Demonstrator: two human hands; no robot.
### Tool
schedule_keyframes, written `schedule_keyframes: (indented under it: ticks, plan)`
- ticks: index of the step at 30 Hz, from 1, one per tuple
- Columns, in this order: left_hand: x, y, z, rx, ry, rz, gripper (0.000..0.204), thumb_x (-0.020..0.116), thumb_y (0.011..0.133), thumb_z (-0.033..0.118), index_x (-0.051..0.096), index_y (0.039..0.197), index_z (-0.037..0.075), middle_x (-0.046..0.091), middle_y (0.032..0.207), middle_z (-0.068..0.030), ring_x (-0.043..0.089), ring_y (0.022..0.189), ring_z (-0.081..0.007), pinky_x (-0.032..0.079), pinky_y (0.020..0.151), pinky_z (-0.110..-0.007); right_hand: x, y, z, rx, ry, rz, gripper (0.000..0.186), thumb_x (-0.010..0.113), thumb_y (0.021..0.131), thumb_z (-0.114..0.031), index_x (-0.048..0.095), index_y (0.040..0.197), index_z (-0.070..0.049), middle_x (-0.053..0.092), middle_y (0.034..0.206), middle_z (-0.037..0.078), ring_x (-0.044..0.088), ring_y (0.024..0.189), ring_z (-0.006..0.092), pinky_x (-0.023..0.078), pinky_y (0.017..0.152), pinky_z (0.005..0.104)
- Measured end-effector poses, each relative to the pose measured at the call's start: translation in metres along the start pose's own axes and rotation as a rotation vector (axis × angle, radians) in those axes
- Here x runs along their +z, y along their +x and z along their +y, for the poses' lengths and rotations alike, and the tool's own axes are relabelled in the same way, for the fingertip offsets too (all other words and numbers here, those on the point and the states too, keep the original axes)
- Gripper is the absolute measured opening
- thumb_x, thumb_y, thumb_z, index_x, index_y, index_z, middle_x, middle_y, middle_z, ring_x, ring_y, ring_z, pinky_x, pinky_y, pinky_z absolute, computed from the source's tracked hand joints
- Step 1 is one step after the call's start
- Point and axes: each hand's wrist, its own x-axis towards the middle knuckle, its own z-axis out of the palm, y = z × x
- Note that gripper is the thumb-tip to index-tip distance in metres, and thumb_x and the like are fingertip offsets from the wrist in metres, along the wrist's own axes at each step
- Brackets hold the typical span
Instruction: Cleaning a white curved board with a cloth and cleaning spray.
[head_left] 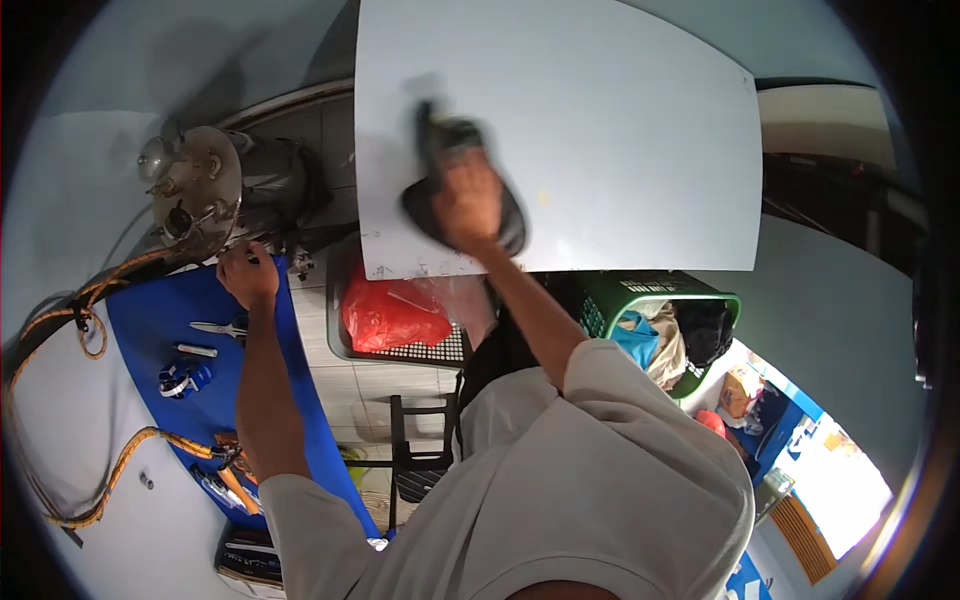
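My right hand (468, 205) is on a dark, soft-looking thing, perhaps a cloth, with a black rounded edge (513, 222). Motion blurs both, so I cannot make out its exact kind. It lies against a white board-like tabletop (640, 140), toward the left side. My left hand (249, 276) is at the far end of a blue-topped table (200, 310), its fingers curled at the edge. Just beyond it stands a metal tank (200, 190) with fittings and a hose.
Scissors (217, 328), a blue roll-like item (184, 379) and an orange hose (150, 437) lie on my left. Below the white top are a red plastic bag (395, 315) in a grey crate and a green basket (600, 305) of clothes. A dark stool (400, 420) stands between.
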Motion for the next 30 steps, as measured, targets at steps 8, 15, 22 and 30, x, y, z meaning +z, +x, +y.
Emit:
schedule_keyframes:
  ticks: [8,15,22,30]
  plan:
    - [-0.007,0.002,0.011,-0.057,-0.101,0.06,0.023,0.061,0.092,0.026,0.076,0.096,0.009,0.073,0.104,-0.0127,0.064,0.108,-0.0308,0.04,0.11,-0.045,-0.009,-0.002,0.099,-0.282,0.045,-0.17,0.049,0.055,0.093,-0.01,0.055,0.142,-0.01,0.054,0.143,0.012,0.052,0.132,0.0268,0.041,0.113,0.0406]
    - [-0.019,0.002,0.02,-0.079,-0.161,0.047,0.018,0.061,0.087,0.022,0.074,0.087,0.011,0.074,0.096,-0.0051,0.064,0.101,-0.0262,0.04,0.109,-0.043,-0.051,0.032,0.32,0.942,-0.887,0.345,0.044,0.049,0.099,-0.035,0.064,0.12,0.0,0.067,0.11,0.012,0.062,0.106,0.0351,0.05,0.09,0.0498]
    - [-0.023,0.002,0.023,-0.066,-0.14,0.079,0.017,0.06,0.087,0.021,0.073,0.085,0.01,0.074,0.095,-0.0063,0.064,0.101,-0.027,0.041,0.108,-0.043,0.044,0.064,-0.029,-0.217,-0.023,-0.023,0.049,0.068,0.082,-0.021,0.062,0.129,-0.006,0.053,0.146,0.019,0.044,0.141,0.0352,0.034,0.114,0.0548]
    - [-0.024,0.002,0.022,-0.06,-0.215,0.134,0.016,0.06,0.086,0.02,0.072,0.085,0.009,0.073,0.091,-0.0076,0.064,0.098,-0.0288,0.042,0.107,-0.044,-0.012,0.084,0.123,-0.451,-0.107,-0.038,0.039,0.058,0.095,-0.016,0.06,0.131,-0.002,0.064,0.124,0.015,0.061,0.111,0.0313,0.05,0.096,0.0462]
